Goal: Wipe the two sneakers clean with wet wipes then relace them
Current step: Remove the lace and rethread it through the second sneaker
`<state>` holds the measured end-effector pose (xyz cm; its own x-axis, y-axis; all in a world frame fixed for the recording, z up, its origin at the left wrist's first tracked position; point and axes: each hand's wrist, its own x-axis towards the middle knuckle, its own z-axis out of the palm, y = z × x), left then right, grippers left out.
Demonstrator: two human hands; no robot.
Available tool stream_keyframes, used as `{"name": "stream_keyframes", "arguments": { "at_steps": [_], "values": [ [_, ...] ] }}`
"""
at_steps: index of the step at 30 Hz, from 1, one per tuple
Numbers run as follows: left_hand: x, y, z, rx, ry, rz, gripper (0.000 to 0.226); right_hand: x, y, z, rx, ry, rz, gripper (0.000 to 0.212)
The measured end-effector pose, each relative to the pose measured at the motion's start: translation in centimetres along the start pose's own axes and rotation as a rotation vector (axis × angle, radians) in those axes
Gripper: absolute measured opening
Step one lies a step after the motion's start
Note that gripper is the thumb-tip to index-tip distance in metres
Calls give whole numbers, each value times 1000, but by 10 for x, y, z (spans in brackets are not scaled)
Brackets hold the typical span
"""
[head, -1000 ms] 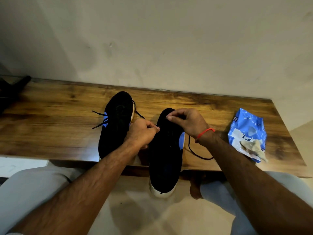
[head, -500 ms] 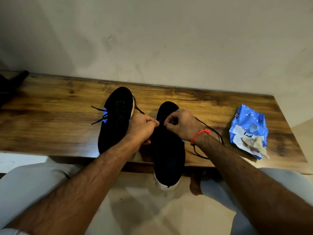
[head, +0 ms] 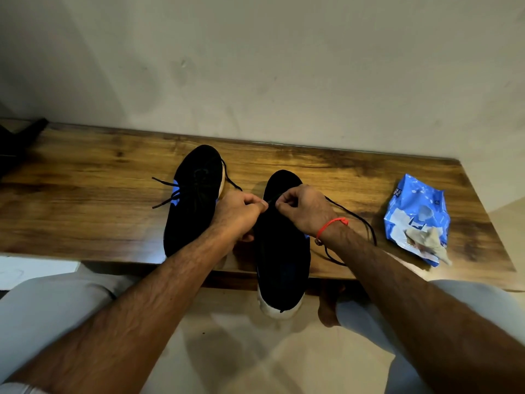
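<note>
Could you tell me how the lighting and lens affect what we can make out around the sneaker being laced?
Head view: dim, warm light; the black lace nearly vanishes against the right sneaker between both hands; glare streaks the wooden bench; wide-angle distortion bows its far edge.

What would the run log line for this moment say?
stage: relacing | left hand: pinches lace | right hand: pinches lace | right shoe: overhangs table edge | wipes pack: right, untouched
</note>
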<state>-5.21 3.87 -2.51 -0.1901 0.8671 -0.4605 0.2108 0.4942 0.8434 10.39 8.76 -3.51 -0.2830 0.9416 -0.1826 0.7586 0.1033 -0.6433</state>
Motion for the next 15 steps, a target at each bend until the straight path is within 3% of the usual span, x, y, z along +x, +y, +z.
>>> {"name": "stream_keyframes", "arguments": {
  "at_steps": [4, 12, 15],
  "values": [
    [-1, 1, 1, 5, 10, 6, 8, 3, 2, 5, -21, 33, 39, 11],
    [-1, 0, 0, -20, 2, -18, 11, -3, -1, 0, 229, -57, 77, 11],
    [-1, 1, 1, -39, -11, -21, 14, -3, -2, 1, 182, -67, 47, 9]
  ]
}}
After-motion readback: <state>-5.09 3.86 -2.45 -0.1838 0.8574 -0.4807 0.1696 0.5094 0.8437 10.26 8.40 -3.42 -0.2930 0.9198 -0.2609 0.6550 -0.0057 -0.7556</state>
